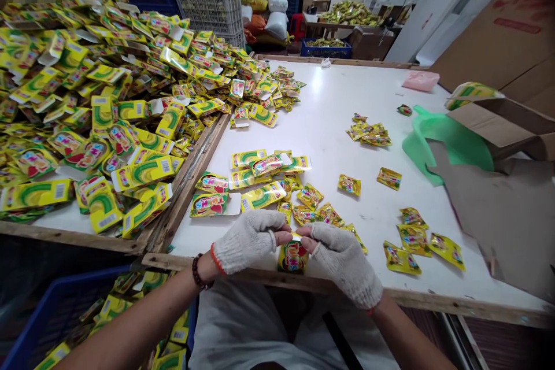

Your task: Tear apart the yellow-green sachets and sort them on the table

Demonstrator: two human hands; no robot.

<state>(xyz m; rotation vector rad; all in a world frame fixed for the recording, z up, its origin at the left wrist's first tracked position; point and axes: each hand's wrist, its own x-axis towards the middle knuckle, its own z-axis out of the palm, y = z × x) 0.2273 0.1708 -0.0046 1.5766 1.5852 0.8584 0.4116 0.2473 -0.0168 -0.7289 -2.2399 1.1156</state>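
Observation:
Between my hands, at the front edge of the white table (321, 127), is a small yellow and green candy box (293, 255) with "TWINS" lettering. My left hand (254, 240), in a white fingerless glove, pinches its upper left end. On the other side my right hand (342, 257), gloved alike, has its fingertips closed at the box's upper right end. Just beyond lie several yellow candy packets (309, 196). More candy boxes (262, 195) rest to the left of these, some with white flaps out.
A high heap of boxes and packets (130, 121) covers the left side behind a wooden strip (195, 179). Loose packets (413, 238) lie to the right. A green dustpan (451, 141) and cardboard (498, 214) occupy the right edge. Below left stands a blue crate (56, 295) of boxes.

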